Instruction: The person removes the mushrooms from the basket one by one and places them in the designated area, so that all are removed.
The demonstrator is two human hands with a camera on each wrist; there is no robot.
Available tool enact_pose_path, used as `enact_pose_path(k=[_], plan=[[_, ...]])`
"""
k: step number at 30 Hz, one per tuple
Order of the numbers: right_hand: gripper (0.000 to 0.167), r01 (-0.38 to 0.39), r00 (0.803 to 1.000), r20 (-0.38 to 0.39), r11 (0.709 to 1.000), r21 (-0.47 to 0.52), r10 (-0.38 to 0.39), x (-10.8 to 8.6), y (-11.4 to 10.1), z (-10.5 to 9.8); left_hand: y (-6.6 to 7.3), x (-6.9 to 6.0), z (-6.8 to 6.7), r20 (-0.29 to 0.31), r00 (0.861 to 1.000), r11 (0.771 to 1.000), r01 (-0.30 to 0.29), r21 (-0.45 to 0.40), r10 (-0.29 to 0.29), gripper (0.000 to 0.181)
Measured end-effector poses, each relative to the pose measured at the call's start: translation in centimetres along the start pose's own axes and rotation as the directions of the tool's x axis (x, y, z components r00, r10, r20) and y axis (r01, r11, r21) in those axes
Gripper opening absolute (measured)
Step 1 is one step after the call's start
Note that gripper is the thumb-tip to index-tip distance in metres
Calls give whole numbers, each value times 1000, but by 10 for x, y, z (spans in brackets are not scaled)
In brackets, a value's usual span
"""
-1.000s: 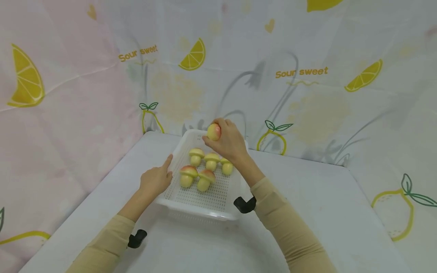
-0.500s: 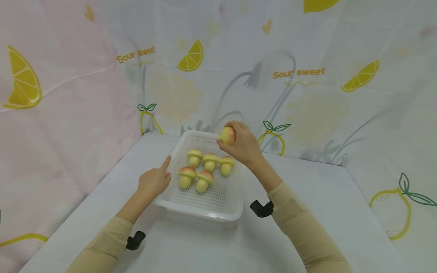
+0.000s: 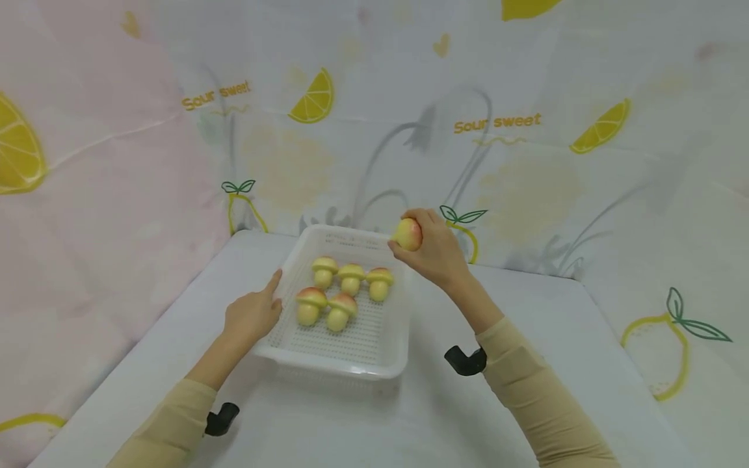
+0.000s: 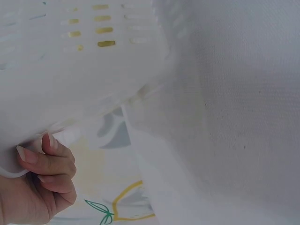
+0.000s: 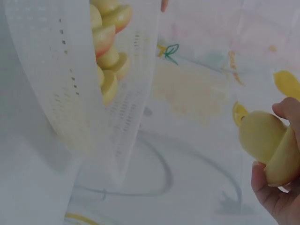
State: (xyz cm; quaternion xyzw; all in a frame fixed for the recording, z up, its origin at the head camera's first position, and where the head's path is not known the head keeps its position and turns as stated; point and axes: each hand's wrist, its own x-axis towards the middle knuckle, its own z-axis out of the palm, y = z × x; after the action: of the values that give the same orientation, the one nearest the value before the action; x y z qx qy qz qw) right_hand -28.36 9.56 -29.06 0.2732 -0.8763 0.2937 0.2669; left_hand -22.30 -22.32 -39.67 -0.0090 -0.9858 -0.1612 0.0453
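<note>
My right hand [image 3: 435, 250] grips a toy mushroom [image 5: 262, 136], yellow with a pink blush, raised at the far right corner of a white plastic basket [image 3: 328, 361]. In the right wrist view its smooth rounded stem points away from the palm. My left hand [image 3: 251, 317] holds the basket's left rim; the left wrist view shows its fingers [image 4: 49, 164] curled under the edge. Inside the basket stand several more toy mushrooms [image 3: 351, 279] of the same kind, two in front of the others. Part of the held mushroom is covered by my fingers.
The basket rests on a white-covered table [image 3: 497, 416], toward its back. A cloth backdrop [image 3: 374, 162] with lemon prints rises behind and at both sides. A black curved piece sits by each wrist, the right one [image 3: 466, 361] beside the sleeve.
My right hand has carried the toy mushroom rightward, from above the basket's back part to its right corner. My left hand keeps its hold on the rim. The head view has turned slightly right.
</note>
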Motion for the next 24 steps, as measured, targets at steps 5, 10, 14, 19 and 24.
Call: enact_pose_path(k=[5, 10, 14, 19, 24], plan=[[46, -11, 1000, -2, 1000, -5, 11, -4, 9, -5, -3, 1, 0, -8, 1000, 1000, -13, -3, 12, 58], [45, -25, 1000, -2, 999, -33, 25, -12, 20, -13, -4, 3, 4, -15, 999, 999, -32, -6, 32, 59], [45, -35, 999, -3, 998, -53, 35, -16, 30, -19, -3, 3, 5, -22, 999, 999, -34, -10, 34, 59], [45, -82, 996, 19, 995, -59, 83, -21, 42, -24, -5, 3, 3, -13, 1000, 1000, -24, 0, 24, 59], [45, -84, 995, 48, 994, -69, 87, -26, 54, -29, -4, 2, 3, -17, 999, 999, -32, -2, 32, 59]])
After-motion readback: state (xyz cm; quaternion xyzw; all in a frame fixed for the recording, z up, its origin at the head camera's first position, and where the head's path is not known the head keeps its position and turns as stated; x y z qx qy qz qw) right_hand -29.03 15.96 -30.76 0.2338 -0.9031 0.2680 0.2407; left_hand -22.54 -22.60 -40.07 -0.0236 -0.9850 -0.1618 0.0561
